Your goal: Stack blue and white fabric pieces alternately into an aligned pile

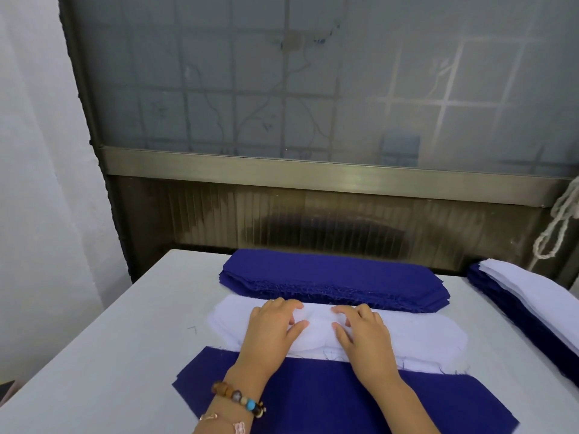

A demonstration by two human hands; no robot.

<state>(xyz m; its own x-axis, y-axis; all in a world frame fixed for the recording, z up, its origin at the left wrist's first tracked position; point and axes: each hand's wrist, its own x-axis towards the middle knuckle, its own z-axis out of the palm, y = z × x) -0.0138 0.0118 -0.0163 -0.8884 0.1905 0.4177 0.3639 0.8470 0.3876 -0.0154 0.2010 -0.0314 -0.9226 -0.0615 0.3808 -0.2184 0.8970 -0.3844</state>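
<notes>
A: Where's the white cloth for the next layer?

B: The white stack point(407, 336) lies mid-table, and both hands are on its top sheet. Take that stack as the clock's centre: the blue stack point(332, 277) sits at twelve, just touching its far edge, and a single flat blue piece point(313, 396) lies at six, with the white's near edge overlapping it.

A: And the fingers?

B: The left hand point(272, 330) and right hand point(363, 333) rest palm-down side by side, fingers only lightly bent, thumbs pointing toward each other. The sheet is puckered between them, so I'd judge they are pressing and gathering it. I see no plain pinch.

A: How will it handle?

B: Light, thin and limp, I'd say (the frayed threads along the cut edges suggest loose weave). It will sag and fold if lifted from the middle. Better to pinch it near the two ends of the long edge and carry it taut. The sheets probably cling, so peeling just one off needs care.

A: Anything else about?

B: At three o'clock, well apart, a pile of mixed white and blue layers point(526, 296) lies on the pale table point(125, 339). A looped rope point(557, 223) hangs at two o'clock, a frosted pane point(313, 89) rises beyond twelve, and a beaded bracelet point(241, 399) circles the left wrist.
</notes>
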